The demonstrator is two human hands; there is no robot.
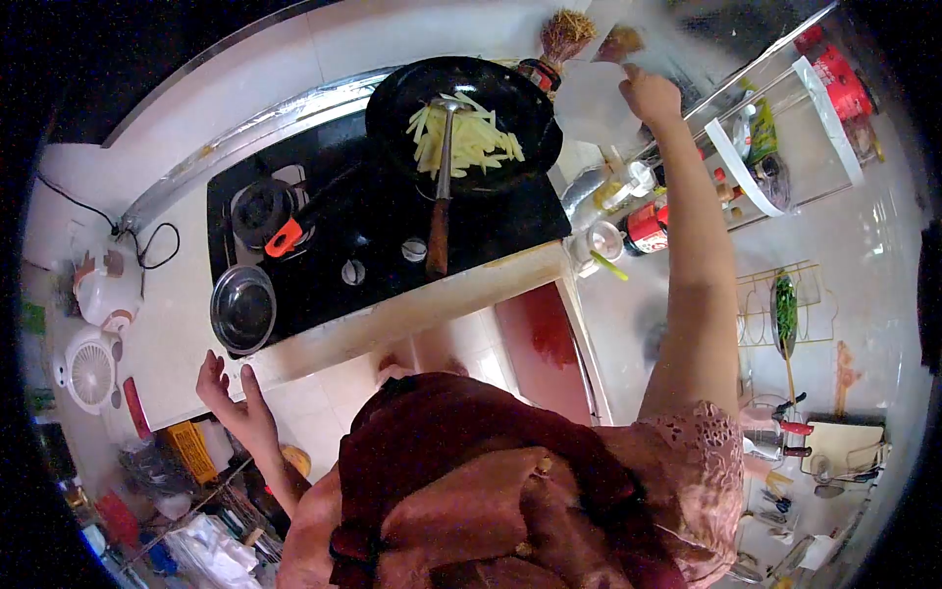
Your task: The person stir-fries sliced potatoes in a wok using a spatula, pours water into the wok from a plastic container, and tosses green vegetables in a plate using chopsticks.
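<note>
My right hand (pixel 653 95) is stretched out to the right of the wok, its fingers closed at the edge of a pale, translucent, rounded thing (pixel 595 103) whose kind I cannot make out. In the black wok (pixel 388 147) lie pale potato strips (pixel 481 145). A metal turner with a wooden handle (pixel 438 231) rests in it, the handle out over the stove's front. My left hand (pixel 240 407) is held out with fingers apart, holding nothing, just below a bowl (pixel 243 309) at the counter's front left corner.
A small black pan with an orange handle tip (pixel 284 238) stands on the left burner of the black stove (pixel 363 221). Right of the stove are a glass jar (pixel 599 240) and a red-labelled bottle (pixel 648 228). A brush (pixel 567 34) stands behind the wok.
</note>
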